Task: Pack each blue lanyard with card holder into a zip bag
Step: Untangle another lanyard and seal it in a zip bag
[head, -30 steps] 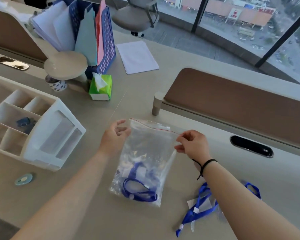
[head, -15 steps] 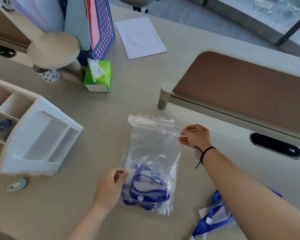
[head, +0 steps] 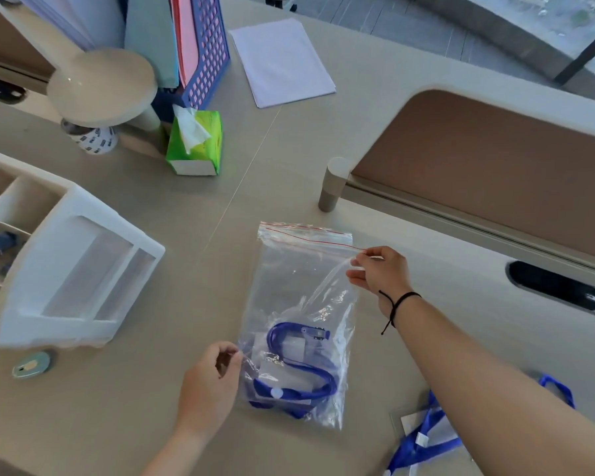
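Observation:
A clear zip bag (head: 299, 290) with a red seal line lies flat on the beige desk (head: 186, 235). Inside its lower half sits a coiled blue lanyard with card holder (head: 296, 369). My right hand (head: 380, 274) pinches the bag's top right corner at the zip. My left hand (head: 210, 386) pinches the bag's lower left edge. Another blue lanyard with card holder (head: 423, 441) lies on the desk at the lower right, partly hidden under my right forearm.
A white compartment organiser (head: 73, 273) stands at the left, a small round teal item (head: 31, 365) in front of it. A green tissue pack (head: 194, 144), a lamp base (head: 102, 85), a blue file rack (head: 203, 53) and white paper (head: 282, 61) lie beyond. A brown divider panel (head: 495, 173) runs along the right.
My left hand left the bag's top and came down to its lower left edge, now pinching it. The bag has settled flat on the desk. My right hand keeps the top corner.

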A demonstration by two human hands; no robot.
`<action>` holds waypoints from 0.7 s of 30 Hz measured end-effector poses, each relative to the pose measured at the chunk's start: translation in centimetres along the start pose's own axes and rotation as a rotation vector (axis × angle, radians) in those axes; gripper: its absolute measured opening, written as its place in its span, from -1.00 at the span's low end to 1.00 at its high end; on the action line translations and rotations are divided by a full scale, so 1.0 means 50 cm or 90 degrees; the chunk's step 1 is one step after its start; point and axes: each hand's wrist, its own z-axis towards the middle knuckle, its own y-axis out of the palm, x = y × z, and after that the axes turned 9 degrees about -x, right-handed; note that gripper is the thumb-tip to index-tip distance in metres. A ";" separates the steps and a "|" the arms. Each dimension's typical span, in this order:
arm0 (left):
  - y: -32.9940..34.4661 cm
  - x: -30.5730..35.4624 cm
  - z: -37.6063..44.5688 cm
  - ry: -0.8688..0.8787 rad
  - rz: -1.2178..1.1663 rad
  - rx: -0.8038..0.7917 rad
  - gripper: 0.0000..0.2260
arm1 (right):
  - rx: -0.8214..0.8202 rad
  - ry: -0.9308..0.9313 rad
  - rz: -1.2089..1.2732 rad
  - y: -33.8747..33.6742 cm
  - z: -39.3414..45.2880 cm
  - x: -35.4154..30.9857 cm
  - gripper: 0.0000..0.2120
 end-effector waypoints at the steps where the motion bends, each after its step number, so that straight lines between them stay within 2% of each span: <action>1: -0.003 0.006 0.000 0.017 0.042 0.021 -0.95 | -0.007 -0.005 -0.010 0.005 -0.004 0.002 -0.81; 2: -0.005 0.012 0.002 0.052 0.097 0.052 -0.84 | -0.004 -0.025 -0.058 0.010 -0.013 0.007 -0.71; 4: 0.000 0.028 0.010 0.159 0.186 0.080 -0.69 | 0.018 -0.125 -0.267 0.022 -0.047 0.032 -0.54; 7: 0.040 0.050 0.030 0.285 0.325 0.004 -0.60 | -0.042 -0.344 -0.587 0.054 -0.121 0.114 -0.51; 9: 0.077 0.052 0.043 0.318 0.395 -0.071 -0.55 | -0.124 -0.390 -0.732 0.074 -0.153 0.171 -0.52; 11: 0.106 0.045 0.050 0.317 0.460 -0.120 -0.53 | -0.175 -0.328 -0.792 0.079 -0.165 0.211 -0.49; 13: 0.119 0.034 0.054 0.282 0.487 -0.137 -0.49 | -0.169 -0.265 -0.809 0.069 -0.162 0.234 -0.45; 21: 0.128 0.029 0.052 0.248 0.499 -0.142 -0.41 | -0.147 -0.260 -0.828 0.057 -0.151 0.262 -0.43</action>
